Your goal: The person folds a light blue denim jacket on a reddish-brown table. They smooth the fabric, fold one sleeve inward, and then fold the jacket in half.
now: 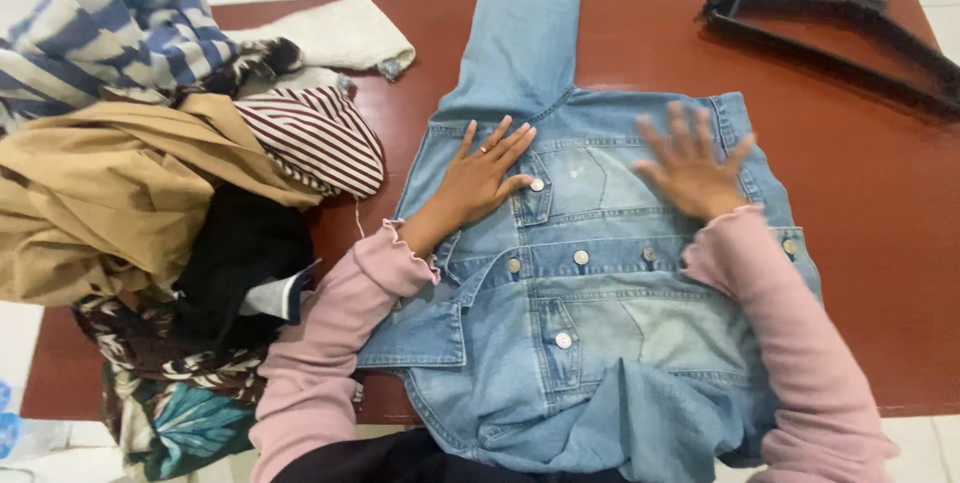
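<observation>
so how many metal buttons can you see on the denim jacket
6 show on the denim jacket: one by the left hand at, three along the middle band, one at the right edge, one on the lower pocket. Folds or sleeves may hide more.

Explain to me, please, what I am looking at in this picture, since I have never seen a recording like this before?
This is a single view from a camera worn on a person's head, looking down at their own two bare hands. A light blue denim jacket lies spread on a reddish-brown table. The left hand and right hand press flat on it, fingers spread; neither grips anything. To the left sits a pile of clothes, including a tan garment and striped pieces. A black clothes hanger lies at the far right.
</observation>
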